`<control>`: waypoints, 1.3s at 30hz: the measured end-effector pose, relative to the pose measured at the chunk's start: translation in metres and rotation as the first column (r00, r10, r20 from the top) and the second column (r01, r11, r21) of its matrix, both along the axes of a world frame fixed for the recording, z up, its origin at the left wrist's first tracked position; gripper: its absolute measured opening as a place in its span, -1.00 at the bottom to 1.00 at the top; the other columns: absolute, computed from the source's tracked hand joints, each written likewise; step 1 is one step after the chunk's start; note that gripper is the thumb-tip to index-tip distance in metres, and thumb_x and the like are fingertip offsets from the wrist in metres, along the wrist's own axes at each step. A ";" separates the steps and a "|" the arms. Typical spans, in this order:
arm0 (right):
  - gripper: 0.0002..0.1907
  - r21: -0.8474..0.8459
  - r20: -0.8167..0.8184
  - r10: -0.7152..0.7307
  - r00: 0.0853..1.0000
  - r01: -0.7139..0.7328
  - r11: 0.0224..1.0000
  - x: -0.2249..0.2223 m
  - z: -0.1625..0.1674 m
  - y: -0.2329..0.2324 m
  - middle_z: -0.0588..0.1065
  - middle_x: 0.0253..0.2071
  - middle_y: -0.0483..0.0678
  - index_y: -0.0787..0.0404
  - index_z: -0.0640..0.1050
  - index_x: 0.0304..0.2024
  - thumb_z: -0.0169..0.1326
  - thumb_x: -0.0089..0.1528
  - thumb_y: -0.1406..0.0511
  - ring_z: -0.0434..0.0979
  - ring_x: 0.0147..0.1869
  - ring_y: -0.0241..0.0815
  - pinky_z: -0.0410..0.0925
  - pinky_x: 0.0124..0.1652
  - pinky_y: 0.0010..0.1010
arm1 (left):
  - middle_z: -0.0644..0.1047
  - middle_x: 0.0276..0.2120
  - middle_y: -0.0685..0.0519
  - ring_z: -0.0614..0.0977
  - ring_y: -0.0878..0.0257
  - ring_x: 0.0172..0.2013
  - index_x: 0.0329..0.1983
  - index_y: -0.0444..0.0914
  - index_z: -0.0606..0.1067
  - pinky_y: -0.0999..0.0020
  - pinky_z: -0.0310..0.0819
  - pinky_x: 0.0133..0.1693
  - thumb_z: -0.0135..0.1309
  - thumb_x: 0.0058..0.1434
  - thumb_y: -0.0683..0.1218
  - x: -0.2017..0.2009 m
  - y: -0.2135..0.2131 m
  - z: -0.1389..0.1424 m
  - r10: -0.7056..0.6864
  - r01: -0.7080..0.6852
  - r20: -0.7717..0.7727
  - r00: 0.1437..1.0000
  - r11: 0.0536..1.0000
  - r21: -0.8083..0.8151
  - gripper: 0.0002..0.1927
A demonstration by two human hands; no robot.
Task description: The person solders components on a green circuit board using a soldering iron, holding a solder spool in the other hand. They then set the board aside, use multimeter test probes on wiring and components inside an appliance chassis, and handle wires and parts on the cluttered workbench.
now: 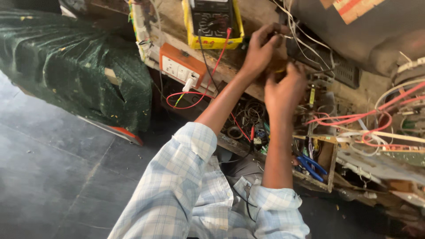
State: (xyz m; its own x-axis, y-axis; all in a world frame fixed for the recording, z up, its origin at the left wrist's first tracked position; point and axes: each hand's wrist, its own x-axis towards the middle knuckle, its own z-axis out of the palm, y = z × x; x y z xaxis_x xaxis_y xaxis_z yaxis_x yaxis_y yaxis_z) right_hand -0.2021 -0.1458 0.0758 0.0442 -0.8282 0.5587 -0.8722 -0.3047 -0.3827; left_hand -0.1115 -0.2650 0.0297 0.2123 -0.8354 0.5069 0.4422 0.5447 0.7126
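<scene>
My left hand [260, 49] reaches up over a cluttered wooden bench, its fingertips pinched on a bundle of thin white wires [295, 36]. Just below it, my right hand [285, 90] is curled with its back to the camera. It closes around a small yellowish part [279, 69] between the two hands; what that part is stays hidden. Both hands nearly touch. They work at an opened electronic chassis [325, 84] with bare components. Both forearms come out of rolled light-blue checked sleeves [195, 186].
A yellow multimeter [213, 21] with red and black leads lies at the back. An orange socket box [180, 66] holds a white plug. Blue-handled pliers [311, 166] rest in a wooden tray. Red wires [354, 118] loop right. A green-covered seat [75, 66] stands left on dark floor.
</scene>
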 end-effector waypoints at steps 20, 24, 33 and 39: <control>-0.56 -0.020 -0.025 -0.012 1.000 0.012 1.000 -0.004 0.006 -0.006 0.40 0.11 0.47 0.56 0.45 0.05 0.10 0.10 0.55 0.46 0.14 0.42 0.38 0.09 0.02 | 0.61 -0.21 0.04 0.61 0.32 -0.21 -0.09 -0.42 0.55 0.37 0.53 -0.07 0.04 0.38 -0.26 0.004 -0.007 -0.014 -0.026 0.025 -0.097 0.995 1.000 -0.010 -0.87; -0.50 0.145 0.081 -0.018 0.997 0.006 0.989 -0.003 0.005 0.014 0.43 0.10 0.41 0.49 0.45 0.11 0.06 0.07 0.59 0.45 0.16 0.40 0.36 0.12 0.03 | 0.60 -0.20 0.01 0.62 0.28 -0.18 -0.04 -0.43 0.56 0.30 0.56 -0.01 -0.01 0.44 -0.22 0.004 -0.010 -0.018 -0.090 0.082 -0.155 0.984 0.995 -0.057 -0.82; -0.65 0.157 0.075 -0.019 0.997 0.007 0.988 0.003 -0.013 0.046 0.47 0.02 0.40 0.47 0.46 0.05 0.04 0.18 0.54 0.48 0.10 0.41 0.34 0.08 0.07 | 0.61 -0.17 0.00 0.63 0.28 -0.15 -0.01 -0.42 0.55 0.27 0.58 0.02 -0.02 0.48 -0.20 0.003 -0.011 -0.024 -0.141 0.125 -0.171 0.975 0.987 -0.101 -0.81; -0.56 0.085 0.022 0.082 0.996 -0.083 0.993 0.003 -0.014 0.012 0.49 -0.09 0.41 0.47 0.37 0.07 0.09 0.12 0.53 0.48 0.03 0.45 0.32 0.11 0.15 | 0.62 -0.14 -0.03 0.64 0.26 -0.11 0.00 -0.42 0.54 0.27 0.56 0.05 -0.02 0.50 -0.20 0.005 -0.013 -0.020 -0.169 0.148 -0.175 0.970 0.980 -0.130 -0.81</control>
State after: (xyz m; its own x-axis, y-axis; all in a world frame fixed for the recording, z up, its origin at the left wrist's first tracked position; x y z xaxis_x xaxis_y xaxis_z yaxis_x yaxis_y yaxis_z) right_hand -0.1987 -0.1336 0.0616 0.1047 -0.8669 0.4873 -0.8378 -0.3409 -0.4265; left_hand -0.1061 -0.2777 0.0094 0.1809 -0.8040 0.5664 0.6475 0.5309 0.5467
